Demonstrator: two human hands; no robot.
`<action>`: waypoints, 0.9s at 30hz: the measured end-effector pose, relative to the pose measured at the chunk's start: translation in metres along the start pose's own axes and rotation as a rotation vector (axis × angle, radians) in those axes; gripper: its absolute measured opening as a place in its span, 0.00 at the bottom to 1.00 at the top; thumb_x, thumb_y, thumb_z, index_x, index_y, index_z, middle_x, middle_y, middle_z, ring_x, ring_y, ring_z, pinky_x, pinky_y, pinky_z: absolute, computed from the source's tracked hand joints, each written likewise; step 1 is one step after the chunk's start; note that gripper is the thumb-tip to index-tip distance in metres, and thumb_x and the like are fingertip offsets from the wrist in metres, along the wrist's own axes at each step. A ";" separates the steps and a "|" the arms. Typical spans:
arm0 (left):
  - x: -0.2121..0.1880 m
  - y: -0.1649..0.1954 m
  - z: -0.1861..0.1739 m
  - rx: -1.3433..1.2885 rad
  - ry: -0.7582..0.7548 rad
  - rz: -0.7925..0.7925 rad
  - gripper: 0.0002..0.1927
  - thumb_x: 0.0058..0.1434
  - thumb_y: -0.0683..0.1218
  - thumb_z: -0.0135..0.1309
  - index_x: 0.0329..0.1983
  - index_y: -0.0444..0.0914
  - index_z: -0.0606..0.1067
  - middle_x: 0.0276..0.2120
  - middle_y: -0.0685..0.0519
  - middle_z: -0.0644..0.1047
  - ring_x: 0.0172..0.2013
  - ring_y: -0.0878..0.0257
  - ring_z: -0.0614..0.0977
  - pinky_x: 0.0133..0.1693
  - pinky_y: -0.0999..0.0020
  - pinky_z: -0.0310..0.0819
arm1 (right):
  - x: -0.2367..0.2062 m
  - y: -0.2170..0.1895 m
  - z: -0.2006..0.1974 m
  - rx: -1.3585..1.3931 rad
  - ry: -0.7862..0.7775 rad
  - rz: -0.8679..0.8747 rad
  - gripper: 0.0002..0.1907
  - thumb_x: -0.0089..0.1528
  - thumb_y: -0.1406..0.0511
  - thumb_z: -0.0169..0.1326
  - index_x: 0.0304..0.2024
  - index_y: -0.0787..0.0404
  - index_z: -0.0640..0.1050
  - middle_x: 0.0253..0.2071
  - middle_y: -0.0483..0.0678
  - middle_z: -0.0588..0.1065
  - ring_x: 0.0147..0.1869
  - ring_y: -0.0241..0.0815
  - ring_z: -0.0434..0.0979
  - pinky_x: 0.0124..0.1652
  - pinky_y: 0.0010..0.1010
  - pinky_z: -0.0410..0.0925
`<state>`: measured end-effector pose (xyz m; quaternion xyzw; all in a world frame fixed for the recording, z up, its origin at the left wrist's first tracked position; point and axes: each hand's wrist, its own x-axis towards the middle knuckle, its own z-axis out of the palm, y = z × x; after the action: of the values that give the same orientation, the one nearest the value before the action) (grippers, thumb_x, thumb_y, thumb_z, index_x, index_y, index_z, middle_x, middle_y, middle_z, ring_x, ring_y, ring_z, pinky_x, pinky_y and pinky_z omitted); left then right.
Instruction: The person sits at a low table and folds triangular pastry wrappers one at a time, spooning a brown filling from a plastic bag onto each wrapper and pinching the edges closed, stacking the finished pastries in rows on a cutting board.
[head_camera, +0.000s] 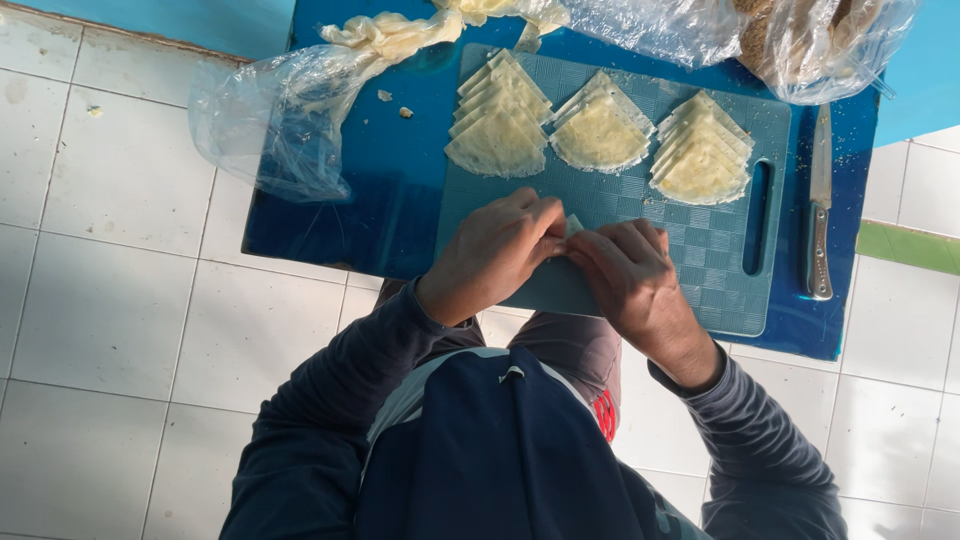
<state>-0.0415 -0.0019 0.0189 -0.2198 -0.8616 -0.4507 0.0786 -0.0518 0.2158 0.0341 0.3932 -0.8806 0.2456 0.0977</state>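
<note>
Left hand (495, 255) and right hand (625, 272) together at near edge of teal cutting board (700, 270), fingertips meeting. Small pale pastry piece (574, 224) pinched between both hands, only a corner visible above fingers. Both hands closed narrow on that piece.

3 stacks of folded pastry triangles (600, 135) in a row along far side of board, well apart from hands. Knife (819, 215) right of board, on blue surface (390, 200). Clear plastic bag (270, 120) on left edge of surface. White tiled floor (110, 310) below.
</note>
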 end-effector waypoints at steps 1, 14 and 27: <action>0.000 0.000 0.002 0.004 0.000 -0.015 0.09 0.63 0.44 0.61 0.39 0.37 0.73 0.33 0.49 0.74 0.36 0.50 0.80 0.37 0.56 0.72 | 0.000 0.000 -0.001 0.020 0.004 -0.004 0.15 0.62 0.67 0.64 0.49 0.64 0.78 0.42 0.51 0.76 0.47 0.50 0.75 0.50 0.40 0.64; -0.004 -0.006 0.003 0.017 0.047 0.044 0.06 0.67 0.44 0.59 0.40 0.36 0.75 0.34 0.48 0.73 0.35 0.50 0.79 0.36 0.56 0.72 | 0.000 0.003 0.004 -0.024 0.033 0.030 0.11 0.63 0.69 0.64 0.47 0.61 0.80 0.42 0.49 0.76 0.48 0.48 0.75 0.50 0.39 0.64; -0.006 0.001 0.006 0.065 0.144 0.039 0.06 0.68 0.41 0.58 0.43 0.35 0.74 0.39 0.47 0.72 0.40 0.49 0.79 0.41 0.56 0.73 | 0.007 -0.006 0.001 -0.158 0.093 0.005 0.13 0.61 0.70 0.64 0.48 0.59 0.79 0.43 0.49 0.75 0.47 0.49 0.73 0.50 0.39 0.61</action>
<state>-0.0356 0.0015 0.0146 -0.2011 -0.8634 -0.4356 0.1560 -0.0524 0.2075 0.0376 0.3702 -0.8928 0.1937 0.1685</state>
